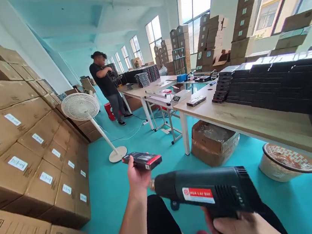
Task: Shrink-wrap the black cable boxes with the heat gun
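My left hand point(139, 175) grips a flat black and red box point(142, 159) from below, its thumb on the near left edge. The box is held out in front of me over the floor, its glossy top facing up. In my right hand point(237, 225) is a black heat gun point(207, 188) with a red and white label. Its metal nozzle points left, close to my left wrist and just below the box. The fingers of my right hand wrap round the handle, partly hidden by the gun's body.
On the right, a wooden table point(238, 116) bears tall stacks of black boxes point(271, 83) and one separate box point(196, 101). Beneath it are an open carton point(205, 149) and a round basket point(278, 168). Cartons point(28, 144) line the left, near a white fan point(80, 106). A person point(108, 85) stands farther back.
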Tool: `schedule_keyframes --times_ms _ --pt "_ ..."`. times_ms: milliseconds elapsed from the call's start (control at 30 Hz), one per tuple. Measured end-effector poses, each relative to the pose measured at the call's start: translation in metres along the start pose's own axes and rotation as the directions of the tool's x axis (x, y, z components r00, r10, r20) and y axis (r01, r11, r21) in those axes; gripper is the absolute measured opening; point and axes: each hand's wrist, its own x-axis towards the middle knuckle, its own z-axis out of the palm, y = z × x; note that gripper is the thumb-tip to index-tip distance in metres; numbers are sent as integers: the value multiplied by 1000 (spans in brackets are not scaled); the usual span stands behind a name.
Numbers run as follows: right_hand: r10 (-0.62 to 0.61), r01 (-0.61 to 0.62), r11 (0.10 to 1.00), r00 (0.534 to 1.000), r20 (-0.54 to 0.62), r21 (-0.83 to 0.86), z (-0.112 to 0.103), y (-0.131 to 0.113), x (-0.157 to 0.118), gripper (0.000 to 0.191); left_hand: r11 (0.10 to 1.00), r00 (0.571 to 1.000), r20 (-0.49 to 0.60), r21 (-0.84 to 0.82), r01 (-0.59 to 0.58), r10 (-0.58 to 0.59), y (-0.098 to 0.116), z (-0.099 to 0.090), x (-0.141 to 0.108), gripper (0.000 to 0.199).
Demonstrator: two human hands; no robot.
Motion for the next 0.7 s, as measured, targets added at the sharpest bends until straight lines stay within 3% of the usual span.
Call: schedule_keyframes --times_ms 133,267,367,433,567,700 --pt "-164 181 980 970 -181 83 -7 -13 11 45 996 1000 -19 -86 -23 21 -4 -1 6 25" --pt "-129 132 990 990 -58 57 -7 -25 12 43 993 999 -43 -117 -30 25 -11 0 7 26" --pt "-177 187 978 978 -108 93 -4 -30 11 45 991 999 -32 -131 -29 25 -16 0 8 26" --pt "-152 161 985 981 -124 63 -2 -31 11 46 992 1000 -6 -125 -12 11 -19 0 9 24" --pt "-129 129 991 992 6 -41 -3 -32 13 43 994 998 60 -104 41 -35 -22 -3 10 33" --pt "-143 153 986 980 -141 59 -17 -27 16 48 990 1000 -8 -141 -25 24 -18 -1 2 21"
